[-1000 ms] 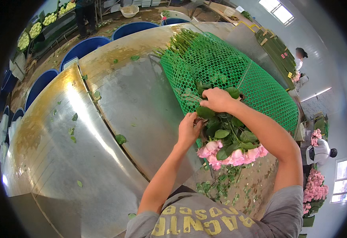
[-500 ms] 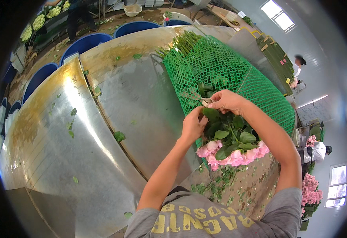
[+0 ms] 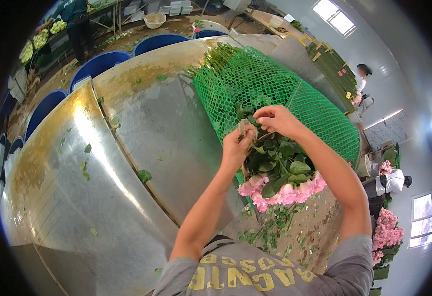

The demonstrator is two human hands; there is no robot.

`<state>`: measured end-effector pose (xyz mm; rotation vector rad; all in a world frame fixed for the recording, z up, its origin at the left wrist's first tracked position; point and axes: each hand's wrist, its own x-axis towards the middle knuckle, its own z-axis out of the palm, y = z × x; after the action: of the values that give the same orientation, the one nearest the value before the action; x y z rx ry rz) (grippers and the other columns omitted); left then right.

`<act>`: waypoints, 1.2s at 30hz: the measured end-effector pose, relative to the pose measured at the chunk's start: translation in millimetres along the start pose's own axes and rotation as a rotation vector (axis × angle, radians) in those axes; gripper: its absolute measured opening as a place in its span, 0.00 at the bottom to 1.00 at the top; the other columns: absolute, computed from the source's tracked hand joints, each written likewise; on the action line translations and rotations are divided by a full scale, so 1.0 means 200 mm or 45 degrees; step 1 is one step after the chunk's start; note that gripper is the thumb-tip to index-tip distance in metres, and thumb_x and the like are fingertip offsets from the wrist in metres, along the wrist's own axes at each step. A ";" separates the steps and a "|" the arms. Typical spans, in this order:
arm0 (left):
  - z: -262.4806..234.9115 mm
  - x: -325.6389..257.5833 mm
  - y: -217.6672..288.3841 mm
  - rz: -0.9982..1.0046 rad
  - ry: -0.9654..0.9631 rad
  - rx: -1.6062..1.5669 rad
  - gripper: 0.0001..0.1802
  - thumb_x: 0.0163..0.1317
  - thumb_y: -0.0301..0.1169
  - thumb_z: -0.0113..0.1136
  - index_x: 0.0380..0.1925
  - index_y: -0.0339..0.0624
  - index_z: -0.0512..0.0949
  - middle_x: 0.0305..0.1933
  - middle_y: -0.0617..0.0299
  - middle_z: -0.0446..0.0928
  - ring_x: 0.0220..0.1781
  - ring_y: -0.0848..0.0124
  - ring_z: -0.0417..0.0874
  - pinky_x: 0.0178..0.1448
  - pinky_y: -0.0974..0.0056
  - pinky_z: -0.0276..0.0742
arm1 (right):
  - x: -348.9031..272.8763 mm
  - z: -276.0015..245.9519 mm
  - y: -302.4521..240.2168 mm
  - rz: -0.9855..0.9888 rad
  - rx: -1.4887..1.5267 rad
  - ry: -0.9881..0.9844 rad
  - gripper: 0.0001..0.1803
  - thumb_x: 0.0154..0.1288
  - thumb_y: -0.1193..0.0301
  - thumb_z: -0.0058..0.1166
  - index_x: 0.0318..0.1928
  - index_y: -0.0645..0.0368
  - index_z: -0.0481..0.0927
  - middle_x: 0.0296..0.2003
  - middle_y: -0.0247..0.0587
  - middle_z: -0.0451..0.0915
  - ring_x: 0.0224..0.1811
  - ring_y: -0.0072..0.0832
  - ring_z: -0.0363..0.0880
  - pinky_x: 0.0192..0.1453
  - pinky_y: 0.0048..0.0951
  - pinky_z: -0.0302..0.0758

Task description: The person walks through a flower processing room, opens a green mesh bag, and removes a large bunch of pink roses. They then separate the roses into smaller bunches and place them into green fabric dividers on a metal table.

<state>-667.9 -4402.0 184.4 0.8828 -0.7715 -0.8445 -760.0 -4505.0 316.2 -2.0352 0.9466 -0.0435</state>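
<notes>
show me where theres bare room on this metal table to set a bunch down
Widest bare patch: the metal table left of the left hand, only loose leaves scattered there. Another stretch lies between the blue tubs and the green mesh. Crowded: around the pink roses under the right hand.

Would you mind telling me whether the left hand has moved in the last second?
Yes. The left hand has risen from the roses' leaves toward the green mesh, closer to the right hand.
</notes>
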 end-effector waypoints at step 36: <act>-0.03 -0.06 -0.06 -0.104 -0.038 0.443 0.22 0.53 0.27 0.64 0.50 0.38 0.74 0.38 0.61 0.81 0.28 0.75 0.76 0.34 0.67 0.74 | 0.30 -0.11 -1.24 -1.138 0.080 0.375 0.12 0.61 0.71 0.54 0.43 0.66 0.78 0.29 0.41 0.78 0.27 0.29 0.75 0.31 0.31 0.75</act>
<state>-671.7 -4393.5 167.7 1.2187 -0.9297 -0.8088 -575.7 -4475.0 491.3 -2.2693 0.1233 -0.8537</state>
